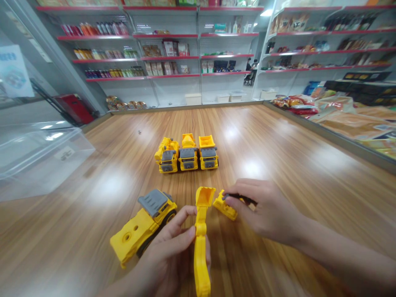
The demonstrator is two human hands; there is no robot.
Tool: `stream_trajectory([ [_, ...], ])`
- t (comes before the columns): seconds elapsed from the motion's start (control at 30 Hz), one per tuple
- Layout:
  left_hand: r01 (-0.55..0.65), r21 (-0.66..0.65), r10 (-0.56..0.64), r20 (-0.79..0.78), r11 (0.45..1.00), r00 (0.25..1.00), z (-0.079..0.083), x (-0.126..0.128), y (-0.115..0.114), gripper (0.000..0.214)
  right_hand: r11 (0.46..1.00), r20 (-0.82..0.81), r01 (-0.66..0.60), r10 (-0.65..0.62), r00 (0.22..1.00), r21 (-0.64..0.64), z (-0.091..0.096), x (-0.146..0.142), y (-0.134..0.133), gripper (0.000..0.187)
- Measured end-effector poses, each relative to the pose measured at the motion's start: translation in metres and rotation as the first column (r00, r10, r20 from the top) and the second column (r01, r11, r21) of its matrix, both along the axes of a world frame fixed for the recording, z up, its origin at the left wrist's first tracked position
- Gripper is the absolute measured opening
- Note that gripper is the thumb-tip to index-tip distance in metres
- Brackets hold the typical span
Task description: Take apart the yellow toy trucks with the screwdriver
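Left hand (171, 253) pinches toy excavator arm (201, 243); right hand (267, 208) grips dark rod (250, 200) near yellow toy part (227, 210) (contact unclear). Probably parts-handling; next needs steadiness.

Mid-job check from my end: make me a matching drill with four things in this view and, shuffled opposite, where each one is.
Things:
1. digger arm
2. lone truck with holes in its bed
3. row of three trucks
4. clear plastic box

Places:
A. at the far left edge of the picture
B. on the table, beyond both hands
C. held in the left hand
D. on the table, just left of the left hand

Pairs: 1-C, 2-D, 3-B, 4-A
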State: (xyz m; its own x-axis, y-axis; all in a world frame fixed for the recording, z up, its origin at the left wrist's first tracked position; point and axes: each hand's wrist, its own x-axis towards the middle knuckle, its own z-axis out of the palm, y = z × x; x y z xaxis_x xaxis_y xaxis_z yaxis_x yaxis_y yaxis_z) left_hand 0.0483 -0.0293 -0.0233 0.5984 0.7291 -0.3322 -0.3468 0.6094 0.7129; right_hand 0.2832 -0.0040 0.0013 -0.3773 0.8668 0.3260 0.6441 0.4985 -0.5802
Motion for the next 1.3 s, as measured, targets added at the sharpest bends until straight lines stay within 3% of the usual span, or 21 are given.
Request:
stream_trajectory([
  [0.1,-0.031,-0.022,0.030,-0.029,0.999,0.999,0.001,0.001,0.002,0.016,0.997,0.187,0.069,-0.072,0.980,0.021,-0.001,0.012,0.011,0.021],
  [0.27,-0.074,-0.065,0.069,-0.065,0.995,0.995,0.002,0.002,0.003,0.016,0.998,0.378,0.056,-0.058,0.924,0.016,0.002,0.014,0.011,0.023],
  [0.7,-0.079,-0.094,0.069,-0.097,0.992,0.993,0.006,0.003,0.002,0.015,0.999,0.559,0.029,-0.009,0.829,-0.026,0.015,0.010,0.009,0.019],
  [0.93,-0.097,0.095,0.112,-0.171,0.991,0.979,-0.008,0.005,0.003,0.018,1.000,0.525,0.007,0.009,0.851,-0.028,0.015,0.011,0.009,0.019],
  [1.1,-0.077,0.357,0.222,-0.386,0.931,0.895,-0.007,0.002,0.006,0.029,1.000,0.477,0.023,-0.021,0.879,0.000,0.013,0.014,0.010,0.021],
  [1.3,0.059,0.365,0.135,-0.481,0.929,0.866,-0.005,0.002,0.006,0.046,0.997,0.464,0.047,-0.017,0.886,-0.054,0.005,0.013,0.008,0.014],
])
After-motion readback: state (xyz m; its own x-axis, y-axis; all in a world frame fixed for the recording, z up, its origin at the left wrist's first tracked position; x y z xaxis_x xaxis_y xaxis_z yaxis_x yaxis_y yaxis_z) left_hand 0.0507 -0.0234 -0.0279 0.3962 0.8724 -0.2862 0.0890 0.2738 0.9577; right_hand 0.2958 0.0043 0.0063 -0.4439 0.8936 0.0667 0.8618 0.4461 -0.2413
